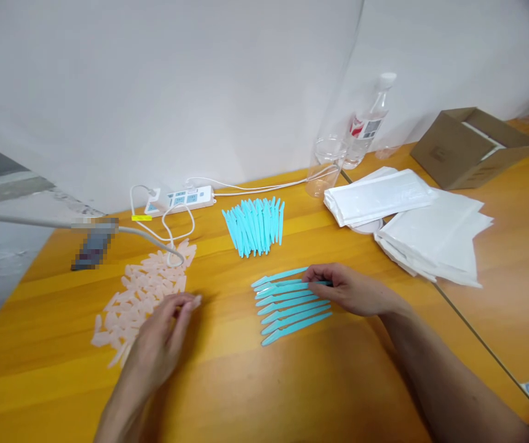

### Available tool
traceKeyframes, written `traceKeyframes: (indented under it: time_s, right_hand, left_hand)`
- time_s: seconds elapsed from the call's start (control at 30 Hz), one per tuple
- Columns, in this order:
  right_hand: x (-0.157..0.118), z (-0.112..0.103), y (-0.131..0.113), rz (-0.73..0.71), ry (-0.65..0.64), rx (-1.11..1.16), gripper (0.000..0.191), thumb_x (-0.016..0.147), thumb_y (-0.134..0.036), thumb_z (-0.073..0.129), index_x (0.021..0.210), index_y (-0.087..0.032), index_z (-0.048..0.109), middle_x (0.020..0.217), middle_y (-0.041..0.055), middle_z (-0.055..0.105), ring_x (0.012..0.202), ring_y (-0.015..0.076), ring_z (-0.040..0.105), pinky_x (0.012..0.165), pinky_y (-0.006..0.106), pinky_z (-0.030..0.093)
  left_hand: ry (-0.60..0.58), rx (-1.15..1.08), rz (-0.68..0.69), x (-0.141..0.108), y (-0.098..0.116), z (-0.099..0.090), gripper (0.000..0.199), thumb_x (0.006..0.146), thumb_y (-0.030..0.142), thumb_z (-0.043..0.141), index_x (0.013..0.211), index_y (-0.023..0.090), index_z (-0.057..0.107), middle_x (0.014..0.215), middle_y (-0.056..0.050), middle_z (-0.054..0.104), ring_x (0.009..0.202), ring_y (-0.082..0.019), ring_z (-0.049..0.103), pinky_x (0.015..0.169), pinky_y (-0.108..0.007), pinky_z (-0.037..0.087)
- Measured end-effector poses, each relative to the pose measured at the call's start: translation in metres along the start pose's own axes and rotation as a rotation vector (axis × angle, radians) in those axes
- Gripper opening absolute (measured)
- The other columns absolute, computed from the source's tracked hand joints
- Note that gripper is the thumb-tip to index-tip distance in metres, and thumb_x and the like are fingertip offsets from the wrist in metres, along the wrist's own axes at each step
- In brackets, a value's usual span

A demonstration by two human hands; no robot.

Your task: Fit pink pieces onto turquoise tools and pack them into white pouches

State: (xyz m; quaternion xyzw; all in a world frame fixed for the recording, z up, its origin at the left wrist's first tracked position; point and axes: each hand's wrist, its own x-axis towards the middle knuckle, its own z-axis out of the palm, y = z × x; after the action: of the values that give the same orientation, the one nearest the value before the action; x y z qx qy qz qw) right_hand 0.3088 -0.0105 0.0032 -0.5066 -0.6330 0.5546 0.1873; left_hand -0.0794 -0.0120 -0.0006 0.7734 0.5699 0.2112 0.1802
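Several turquoise sticks (292, 314) lie side by side in a column on the wooden table (227, 394). My right hand (338, 286) pinches the right end of a turquoise stick (287, 286) near the top of this column. Over the table to the left, my left hand (167, 335) has its thumb and index finger drawn close together; whether anything small is between the tips is too unclear to tell. It is beside a spread of pale pink pieces (139, 295). Behind the column sits a dense pile of turquoise sticks (255, 226).
A white power strip (190, 197) with cables lies by the wall, and a dark blurred object (93, 246) at left. Clear cup (324, 166), bottle (366, 129), white packets (435, 231) and an open cardboard box (462, 151) stand or lie at right.
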Motion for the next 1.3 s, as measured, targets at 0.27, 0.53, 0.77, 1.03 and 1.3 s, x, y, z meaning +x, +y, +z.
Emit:
traceKeyframes:
  time_s: [0.27, 0.53, 0.77, 1.03, 1.3]
  right_hand:
    - [0.000, 0.005, -0.006, -0.033, -0.042, 0.003, 0.016, 0.094, -0.031, 0.051, 0.093, -0.020, 0.062, 0.073, -0.0036, 0.049, 0.064, 0.0114, 0.040, 0.058, 0.023, 0.036]
    - [-0.002, 0.008, -0.007, -0.073, -0.048, 0.004, 0.013, 0.092, -0.027, 0.051, 0.092, -0.019, 0.061, 0.074, -0.0038, 0.049, 0.066, 0.0108, 0.042, 0.059, 0.022, 0.036]
    - [-0.008, 0.013, -0.022, -0.120, -0.164, -0.117, 0.021, 0.093, -0.029, 0.051, 0.077, -0.018, 0.060, 0.067, -0.0038, 0.048, 0.061, 0.0098, 0.038, 0.055, 0.023, 0.031]
    - [-0.023, 0.005, -0.020, -0.162, -0.172, -0.277, 0.029, 0.087, -0.034, 0.062, 0.063, -0.019, 0.066, 0.062, -0.0001, 0.060, 0.057, 0.0115, 0.041, 0.054, 0.025, 0.030]
    - [-0.019, -0.003, -0.013, -0.043, 0.113, -0.423, 0.026, 0.092, -0.036, 0.056, 0.083, -0.021, 0.073, 0.074, 0.0025, 0.070, 0.060, 0.0131, 0.052, 0.058, 0.026, 0.033]
  left_hand:
    - [-0.303, -0.258, -0.030, 0.012, 0.070, 0.029, 0.028, 0.103, 0.041, 0.042, 0.090, 0.022, 0.059, 0.084, 0.000, 0.068, 0.078, -0.014, 0.063, 0.074, -0.024, 0.046]
    - [-0.354, -0.301, -0.033, 0.012, 0.075, 0.032, 0.029, 0.103, 0.041, 0.043, 0.088, 0.021, 0.060, 0.079, 0.000, 0.065, 0.074, -0.014, 0.061, 0.071, -0.023, 0.045]
    - [-0.348, -0.343, 0.037, -0.001, 0.095, 0.041, 0.023, 0.103, 0.036, 0.044, 0.098, 0.022, 0.062, 0.087, -0.003, 0.070, 0.079, -0.016, 0.065, 0.074, -0.025, 0.050]
    - [-0.141, -0.103, 0.357, -0.042, 0.107, 0.070, 0.021, 0.096, 0.022, 0.060, 0.116, 0.025, 0.065, 0.094, -0.005, 0.072, 0.085, -0.019, 0.066, 0.076, -0.031, 0.051]
    - [0.030, 0.057, 0.358, -0.051, 0.106, 0.077, 0.033, 0.090, 0.020, 0.068, 0.123, 0.024, 0.065, 0.107, -0.010, 0.068, 0.094, -0.023, 0.062, 0.080, -0.038, 0.047]
